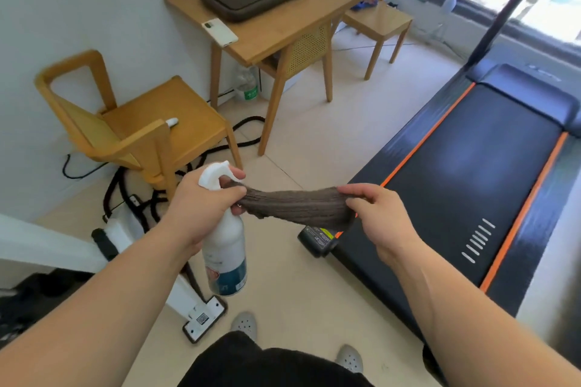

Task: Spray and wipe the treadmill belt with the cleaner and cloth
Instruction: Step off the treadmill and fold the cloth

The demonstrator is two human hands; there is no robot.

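The left hand [201, 207] holds the spray bottle [224, 248] and one cloth [298, 206] end; the right hand [380, 217] fingers pinch the other.

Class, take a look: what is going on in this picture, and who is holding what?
A person stands beside a treadmill. The left hand grips a spray bottle and one end of a brown cloth. The right hand pinches the other end, so the cloth is stretched between them. The treadmill belt lies untouched to the right.

no legible text, spray bottle [225, 247] label blurred
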